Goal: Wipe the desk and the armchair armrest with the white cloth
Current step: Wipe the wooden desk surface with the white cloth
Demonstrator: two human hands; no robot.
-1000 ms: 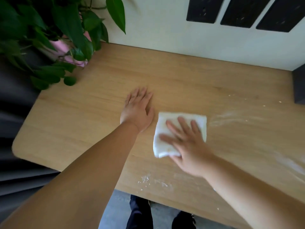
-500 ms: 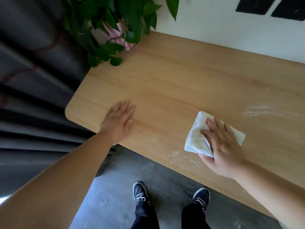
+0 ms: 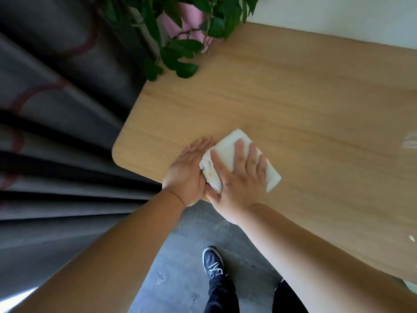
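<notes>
The folded white cloth [image 3: 228,150] lies on the light wooden desk [image 3: 293,105] near its front left corner. My right hand [image 3: 239,184] presses flat on the cloth, fingers spread, thumb curled round its near edge. My left hand [image 3: 188,170] rests at the desk's front edge right beside the cloth, palm tilted toward it and fingers straight, touching the right hand. No armchair is in view.
A leafy green plant in a pink pot [image 3: 178,26] stands at the desk's back left corner. Dark grey curtains [image 3: 56,109] hang to the left. White dust smears [image 3: 409,142] mark the desk at the right. My shoe [image 3: 213,263] is on the grey floor below.
My right hand has slid the cloth leftward along the front of the desk until it meets my left hand. The camera has swung further left and down.
</notes>
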